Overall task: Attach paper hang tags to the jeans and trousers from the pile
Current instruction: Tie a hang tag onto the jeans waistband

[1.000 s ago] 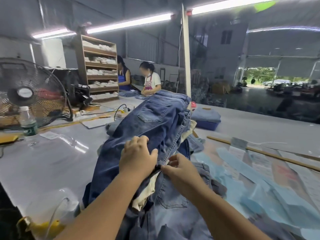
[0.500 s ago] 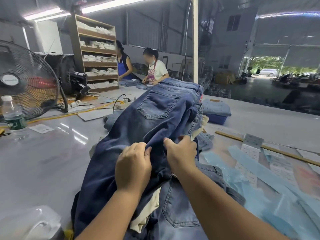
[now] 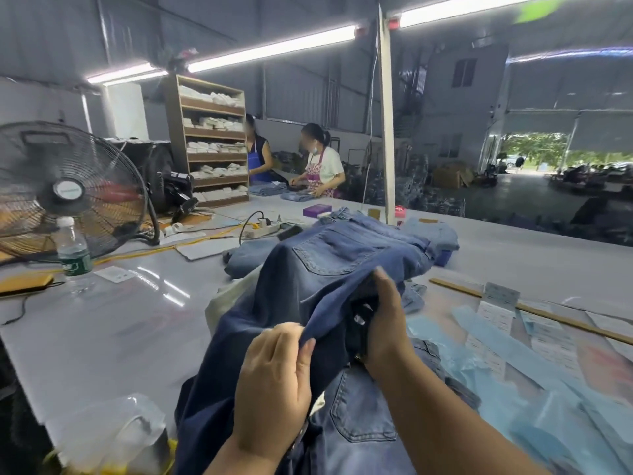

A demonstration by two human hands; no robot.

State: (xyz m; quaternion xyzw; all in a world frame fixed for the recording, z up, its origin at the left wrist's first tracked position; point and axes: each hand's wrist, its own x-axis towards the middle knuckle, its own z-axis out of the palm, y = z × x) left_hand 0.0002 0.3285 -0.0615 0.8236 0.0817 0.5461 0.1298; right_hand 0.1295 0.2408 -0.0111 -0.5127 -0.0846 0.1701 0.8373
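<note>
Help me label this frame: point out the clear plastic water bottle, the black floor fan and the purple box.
Clear plastic water bottle (image 3: 73, 255): head view, green label.
Black floor fan (image 3: 68, 191): head view, hub.
Purple box (image 3: 317, 210): head view, top.

Grey warehouse hall — tube lights (image 3: 274, 48) overhead, wooden shelf (image 3: 212, 142), white post (image 3: 387, 132).

— What moved?
— Both hands have lifted the dark jeans (image 3: 308, 289) off the pile (image 3: 363, 406): left hand (image 3: 274, 382) pinches the edge nearer, right hand (image 3: 387, 320) now under the fold, perhaps gripping — hard to see.
</note>
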